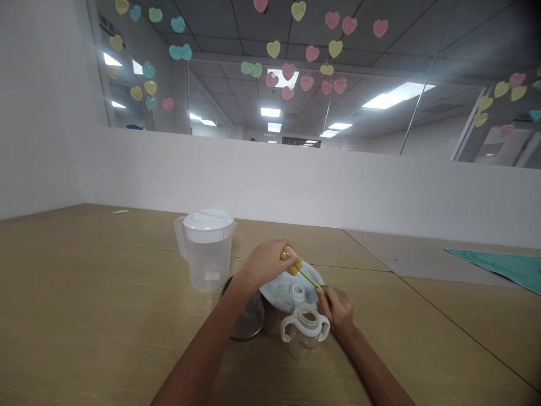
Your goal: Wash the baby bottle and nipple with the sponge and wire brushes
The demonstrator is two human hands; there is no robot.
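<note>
You pinched yellow piece (287, 252) in left hand (267, 263), gripped green stick (311, 281) in right hand (338, 309), both by white plate (313, 269). Slack pinch risked dropping piece; right hand, just beside two-handled bottle (307, 331), risked knocking it.

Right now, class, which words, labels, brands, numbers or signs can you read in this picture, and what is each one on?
No text can be read with certainty.
Red lettering on the two-handled bottle: too blurred to read.
Faint marks like writing on some heart-shaped notes: too small to read.
</note>
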